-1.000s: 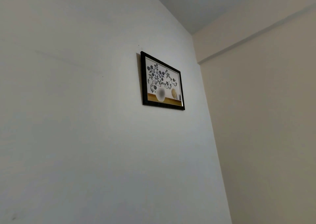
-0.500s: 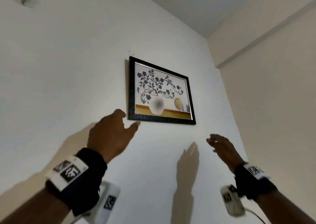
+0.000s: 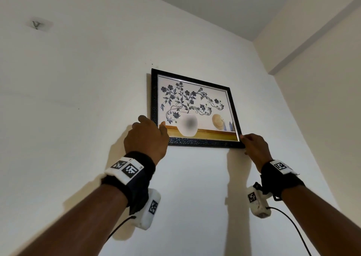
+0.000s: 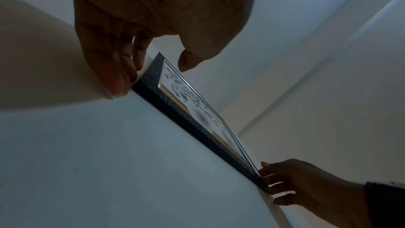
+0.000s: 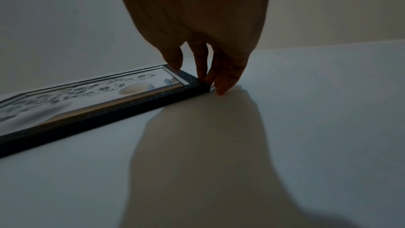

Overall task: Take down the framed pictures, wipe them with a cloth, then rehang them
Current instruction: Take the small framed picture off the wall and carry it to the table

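Observation:
A black-framed picture [image 3: 195,107] of blue flowers in a white vase hangs on the white wall. My left hand [image 3: 156,127] grips its lower left corner: the fingers lie along the frame's left edge against the wall and the thumb comes over the front. The left wrist view shows the same hand [image 4: 153,75] at that corner of the picture [image 4: 192,110]. My right hand [image 3: 245,142] pinches the lower right corner. In the right wrist view this hand [image 5: 192,75] has its thumb on the front of the frame [image 5: 109,110] and its fingertips at the side edge, touching the wall.
A small bare wall fixing [image 3: 37,24] sits high on the left of the same wall. The side wall [image 3: 322,118] meets it just right of the picture, under a beam and the ceiling. Cables hang from both wrist cameras.
Both hands rose from below the picture and took hold of its two lower corners. The head view has come closer to the wall.

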